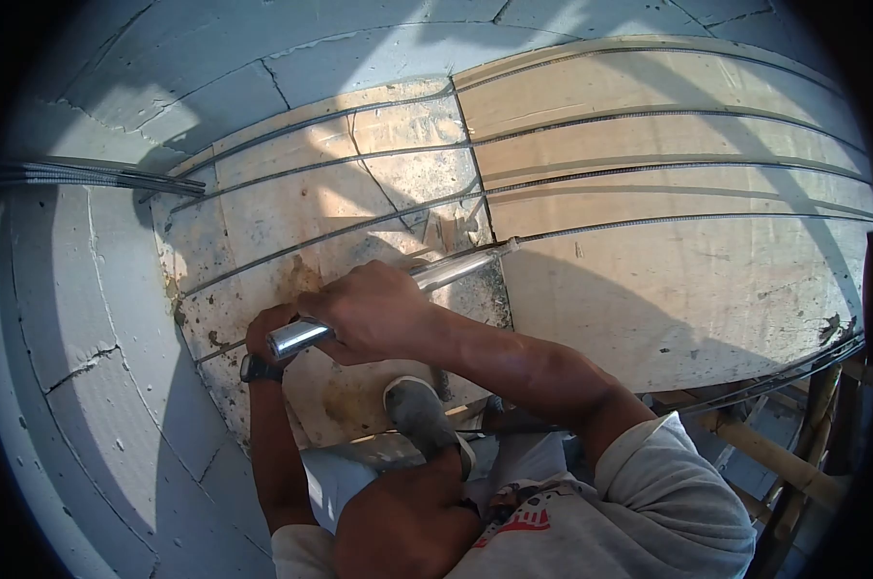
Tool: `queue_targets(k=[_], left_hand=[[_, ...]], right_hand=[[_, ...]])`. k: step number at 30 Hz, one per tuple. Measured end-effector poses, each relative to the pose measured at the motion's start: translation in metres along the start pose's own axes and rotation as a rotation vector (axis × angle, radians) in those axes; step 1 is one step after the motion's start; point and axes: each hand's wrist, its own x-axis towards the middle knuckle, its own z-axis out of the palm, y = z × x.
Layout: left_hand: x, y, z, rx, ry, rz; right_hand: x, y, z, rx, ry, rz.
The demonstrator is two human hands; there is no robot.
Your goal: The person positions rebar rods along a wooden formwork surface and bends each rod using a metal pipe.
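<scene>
My right hand point(374, 311) is closed around a shiny metal tube point(456, 270). The tube slants over the boards, its wide open end point(296, 338) toward me on the left. Its narrow far end lies in line with a ribbed steel bar point(649, 220); I cannot tell whether the bar runs inside it. My left hand point(270, 328), with a watch point(260, 368) on the wrist, is curled beside the wide end. Its fingers are partly hidden behind the tube and my right hand, so what they grip does not show.
Several steel bars point(639, 116) run lengthwise over the plywood boards point(629, 309). A bundle of bar ends point(108, 177) rests on the grey block wall point(98, 299) at left. My shoe point(417, 413) is on the near boards. Bamboo poles point(779, 463) stand at lower right.
</scene>
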Motion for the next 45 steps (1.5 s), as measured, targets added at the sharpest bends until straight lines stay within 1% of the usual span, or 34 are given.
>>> queue_targets(k=[1,2,5,6,9,12,15,18,21,24,25,27,28,30,31,32,34,35,37,40,43,44,45], left_hand=[[-0.007,0.009,-0.007,0.0,-0.012,-0.021],[-0.011,0.008,-0.001,-0.123,0.086,-0.12],[-0.013,0.034,-0.011,-0.054,0.065,-0.284],[-0.014,0.024,-0.004,-0.056,0.119,-0.226],[-0.016,0.058,-0.023,0.161,0.058,-0.287],[-0.023,0.085,-0.048,0.223,-0.027,-0.205],[-0.028,0.095,-0.049,0.149,0.049,-0.244],[-0.033,0.111,-0.059,0.253,0.065,-0.194],[-0.042,0.112,-0.065,0.272,0.051,-0.213],[-0.051,0.081,-0.056,0.137,0.145,-0.218],[-0.051,0.071,-0.052,0.077,0.222,-0.14],[-0.061,0.05,-0.043,-0.047,0.371,-0.006],[-0.058,0.041,-0.046,-0.043,0.217,-0.007],[-0.058,0.053,-0.057,-0.003,0.102,-0.139],[-0.057,0.055,-0.06,0.009,0.048,-0.205],[-0.058,0.05,-0.056,0.029,0.087,-0.17],[-0.059,0.04,-0.045,0.074,0.161,-0.098],[-0.059,0.038,-0.045,0.059,0.165,-0.109],[-0.056,0.041,-0.048,0.037,0.155,-0.108],[-0.054,0.043,-0.049,0.068,0.188,-0.085],[-0.052,0.045,-0.051,0.103,0.181,-0.072],[-0.052,0.045,-0.051,0.114,0.174,-0.07],[-0.052,0.043,-0.049,0.112,0.197,-0.052]], right_hand=[[0.0,0.0,0.003,0.007,0.003,0.043],[0.001,0.001,0.004,0.007,0.011,0.079],[0.005,0.006,0.002,-0.02,0.006,0.145],[0.003,0.007,0.004,-0.021,0.006,0.151],[0.002,0.011,-0.002,-0.027,0.003,0.198],[-0.003,0.015,0.007,-0.008,0.029,0.22],[-0.014,0.026,0.023,-0.033,0.044,0.172],[-0.015,0.027,0.026,-0.028,0.081,0.161],[-0.017,0.02,0.021,-0.024,0.12,0.14],[-0.013,0.007,0.011,-0.013,0.097,0.081],[-0.012,0.002,0.007,-0.01,0.072,0.061],[-0.012,-0.009,-0.003,0.045,0.072,-0.022],[-0.013,-0.016,-0.01,0.078,0.064,-0.069],[-0.023,-0.024,-0.041,0.199,0.132,-0.063],[-0.03,-0.021,-0.058,0.327,0.185,-0.056],[-0.04,-0.016,-0.075,0.455,0.234,-0.042],[-0.066,0.003,-0.096,0.604,0.432,-0.016],[-0.078,0.008,-0.102,0.793,0.499,0.016],[-0.099,0.023,-0.118,0.907,0.537,-0.097],[-0.114,0.038,-0.127,0.894,0.59,-0.186],[-0.125,0.039,-0.12,0.932,0.653,-0.228],[-0.13,0.04,-0.12,0.938,0.637,-0.22],[-0.134,0.041,-0.119,0.948,0.66,-0.239]])
